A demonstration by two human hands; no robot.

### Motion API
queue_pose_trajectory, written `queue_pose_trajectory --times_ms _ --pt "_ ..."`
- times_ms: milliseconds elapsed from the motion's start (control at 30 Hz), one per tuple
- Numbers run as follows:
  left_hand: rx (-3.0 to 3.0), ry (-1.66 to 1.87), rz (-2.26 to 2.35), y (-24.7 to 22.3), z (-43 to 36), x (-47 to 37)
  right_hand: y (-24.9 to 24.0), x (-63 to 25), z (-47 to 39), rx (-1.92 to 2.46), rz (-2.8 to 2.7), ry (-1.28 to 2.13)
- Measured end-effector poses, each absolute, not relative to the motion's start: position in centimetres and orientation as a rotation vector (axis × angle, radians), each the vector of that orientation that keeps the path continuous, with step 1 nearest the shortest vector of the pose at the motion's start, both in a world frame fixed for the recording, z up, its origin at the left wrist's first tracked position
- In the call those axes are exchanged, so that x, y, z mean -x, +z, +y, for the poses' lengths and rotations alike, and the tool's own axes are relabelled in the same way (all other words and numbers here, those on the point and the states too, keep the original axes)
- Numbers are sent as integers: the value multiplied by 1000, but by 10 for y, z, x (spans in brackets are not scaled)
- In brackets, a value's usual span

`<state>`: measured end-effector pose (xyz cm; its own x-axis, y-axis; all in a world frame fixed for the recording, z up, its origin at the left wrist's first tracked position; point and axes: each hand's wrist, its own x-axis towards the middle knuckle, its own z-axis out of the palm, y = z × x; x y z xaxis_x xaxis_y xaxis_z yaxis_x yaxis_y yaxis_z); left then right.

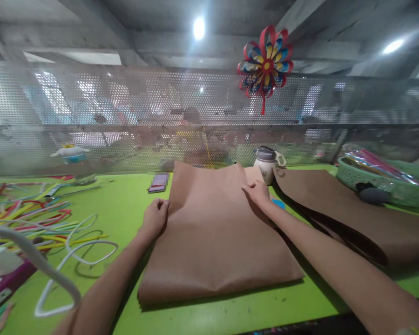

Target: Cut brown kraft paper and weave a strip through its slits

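Observation:
A large sheet of brown kraft paper (209, 223) lies on the green table in front of me, with a rounded fold along its near edge. My left hand (156, 216) is closed at the paper's left edge, the fingertips partly hidden behind it. On the opposite side my right hand (259, 193) pinches the paper near its upper right corner, thumb pointing left. The far part of the sheet rises slightly off the table. To the right rests a second folded brown paper (342, 204), touched by neither hand.
A lidded cup (265, 165) stands behind my right hand, and a phone (158, 182) lies beyond my left. Colourful pipe cleaners (31, 218) and a white cord (68, 253) spread leftward. A green basket (398, 184) sits at right. A perforated metal screen (160, 102) borders the back.

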<state>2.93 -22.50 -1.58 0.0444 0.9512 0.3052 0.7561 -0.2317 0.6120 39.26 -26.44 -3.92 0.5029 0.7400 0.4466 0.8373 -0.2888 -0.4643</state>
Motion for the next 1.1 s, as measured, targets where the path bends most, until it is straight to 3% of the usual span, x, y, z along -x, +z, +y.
queue_pose_trajectory --times_ms 600,800,1100 --pt "-2063 874 1823 -24 -232 -32 -36 -390 -301 1783 -1784 -739" --pt "-2046 830 1850 -24 -234 -29 -22 -387 -300 1763 -1709 -638" --pt "-1940 796 1793 -5 -242 -23 0 -386 -276 1776 -1361 -197"
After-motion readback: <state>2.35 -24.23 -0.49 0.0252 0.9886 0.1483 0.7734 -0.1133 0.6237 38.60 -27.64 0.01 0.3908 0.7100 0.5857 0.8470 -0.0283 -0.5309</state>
